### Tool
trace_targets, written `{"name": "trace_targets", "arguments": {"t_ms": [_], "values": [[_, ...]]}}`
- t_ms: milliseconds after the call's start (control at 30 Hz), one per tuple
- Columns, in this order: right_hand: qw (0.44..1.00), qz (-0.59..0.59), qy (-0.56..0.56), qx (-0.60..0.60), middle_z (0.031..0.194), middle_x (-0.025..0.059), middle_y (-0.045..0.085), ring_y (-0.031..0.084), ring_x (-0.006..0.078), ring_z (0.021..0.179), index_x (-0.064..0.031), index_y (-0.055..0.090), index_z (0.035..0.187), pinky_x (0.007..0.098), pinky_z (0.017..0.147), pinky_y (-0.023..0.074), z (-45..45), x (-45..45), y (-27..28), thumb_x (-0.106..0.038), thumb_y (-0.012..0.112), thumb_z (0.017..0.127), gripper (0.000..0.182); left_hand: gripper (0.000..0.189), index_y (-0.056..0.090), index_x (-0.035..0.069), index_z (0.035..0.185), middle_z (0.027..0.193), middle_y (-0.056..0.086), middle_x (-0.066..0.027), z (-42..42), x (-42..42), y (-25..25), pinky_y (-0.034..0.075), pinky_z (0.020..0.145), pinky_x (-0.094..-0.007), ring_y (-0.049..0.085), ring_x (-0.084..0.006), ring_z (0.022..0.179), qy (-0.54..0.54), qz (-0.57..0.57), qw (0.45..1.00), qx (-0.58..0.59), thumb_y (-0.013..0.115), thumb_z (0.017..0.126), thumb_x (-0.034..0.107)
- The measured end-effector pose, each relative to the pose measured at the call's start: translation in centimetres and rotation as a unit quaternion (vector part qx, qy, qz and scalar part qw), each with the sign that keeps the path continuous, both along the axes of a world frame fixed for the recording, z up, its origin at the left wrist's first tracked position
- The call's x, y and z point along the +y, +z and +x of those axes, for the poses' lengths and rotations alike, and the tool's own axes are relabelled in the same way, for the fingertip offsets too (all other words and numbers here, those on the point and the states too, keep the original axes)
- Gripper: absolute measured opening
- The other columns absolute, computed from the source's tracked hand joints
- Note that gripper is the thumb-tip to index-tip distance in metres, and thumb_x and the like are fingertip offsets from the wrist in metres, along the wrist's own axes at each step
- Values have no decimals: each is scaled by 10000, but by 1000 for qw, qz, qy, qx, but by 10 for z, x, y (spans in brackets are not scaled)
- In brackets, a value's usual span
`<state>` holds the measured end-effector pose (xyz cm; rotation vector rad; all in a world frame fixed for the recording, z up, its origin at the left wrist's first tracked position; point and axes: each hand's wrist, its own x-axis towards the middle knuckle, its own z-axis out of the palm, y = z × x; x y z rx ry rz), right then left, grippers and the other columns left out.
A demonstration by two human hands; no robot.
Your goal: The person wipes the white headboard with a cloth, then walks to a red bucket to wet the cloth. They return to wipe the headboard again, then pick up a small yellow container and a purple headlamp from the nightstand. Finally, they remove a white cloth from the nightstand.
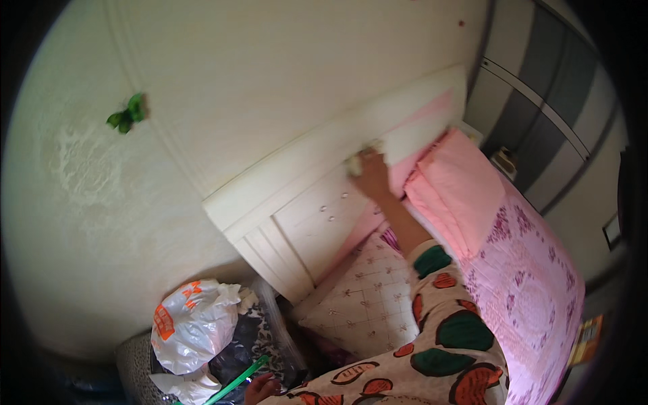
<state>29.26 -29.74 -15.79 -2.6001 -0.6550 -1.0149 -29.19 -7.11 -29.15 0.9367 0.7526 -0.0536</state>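
Note:
My right hand (pixel 372 174) reaches out to the white headboard (pixel 304 202) of a bed. It is closed around a pale cloth (pixel 354 163), pressed to the board's face; hand and cloth are slightly blurred. Several small round studs or drops (pixel 331 218) show on the panel to the left of that hand. At the bottom edge, part of my left hand (pixel 263 387) appears with curled fingers, beside a long green plastic piece (pixel 240 377). Whether it grips anything is hidden.
Folded pink bedding (pixel 455 187) and a floral quilt (pixel 526 304) lie right of my arm, a patterned pillow (pixel 367 293) below the headboard. A white plastic bag (pixel 197 324) sits lower left. A green butterfly ornament (pixel 126 114) is on the wall; a striped wardrobe (pixel 547 86) stands behind.

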Motion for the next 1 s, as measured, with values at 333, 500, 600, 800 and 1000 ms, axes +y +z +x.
{"name": "trace_targets", "arguments": {"t_ms": [333, 500, 600, 800, 1000], "values": [[900, 42, 413, 132, 1230, 163, 407, 415, 344, 1101, -102, 544, 1116, 441, 896, 381, -196, 95, -4, -41, 687, 565, 573, 326, 515, -12, 1140, 967, 624, -108, 37, -16, 74, 495, 739, -304, 604, -179, 849, -113, 147, 980, 68, 592, 850, 118], [925, 260, 269, 63, 1162, 139, 493, 434, 309, 1127, -58, 494, 1182, 400, 977, 328, -121, 50, -25, -69, 703, 602, 616, 320, 512, -6, 1153, 975, 627, -95, 11, -15, 74, 497, 747, -298, 606, -174, 843, -74, 115, 990, 38, 579, 865, 116], [871, 459, 123, 124, 1134, 182, 488, 486, 322, 1052, 9, 449, 1176, 364, 920, 396, -62, 28, 31, -94, 676, 647, 584, 305, 511, -2, 1149, 974, 620, -144, -12, -14, 51, 523, 755, -354, 617, -226, 871, -30, 105, 993, 41, 569, 867, 100], [909, 382, 162, 34, 1191, 208, 405, 385, 370, 1100, -4, 493, 1151, 457, 948, 314, -100, 135, 7, -149, 697, 585, 619, 334, 512, -5, 1161, 973, 633, -99, -48, -25, 39, 505, 727, -278, 616, -168, 862, 58, 68, 995, 36, 586, 862, 125], [925, 153, 346, 40, 1180, 122, 418, 412, 319, 980, -121, 541, 1124, 423, 850, 362, -237, 184, 16, -147, 730, 534, 620, 271, 548, 12, 1115, 943, 636, -79, -40, -30, 65, 491, 724, -258, 606, -141, 847, 61, 119, 991, 32, 573, 861, 102]]}}
